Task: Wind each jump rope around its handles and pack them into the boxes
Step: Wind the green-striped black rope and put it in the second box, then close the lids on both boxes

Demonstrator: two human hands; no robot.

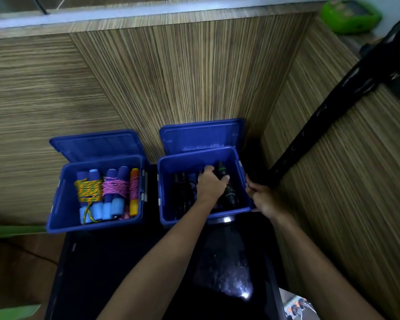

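Left grip [210, 184] around black handles [225, 184].

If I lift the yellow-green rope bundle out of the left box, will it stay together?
Probably mostly. The yellow-green rope bundle looks tightly wound around its blue foam handles, so it should lift as one stiffish piece. A loose rope tail hangs at its near end and may dangle or snag. Likely light.

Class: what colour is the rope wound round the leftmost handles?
Yellow rope flecked with green, head view.

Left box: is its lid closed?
No, the left box stands open, its lid tipped back behind it and the wound ropes in plain sight inside.
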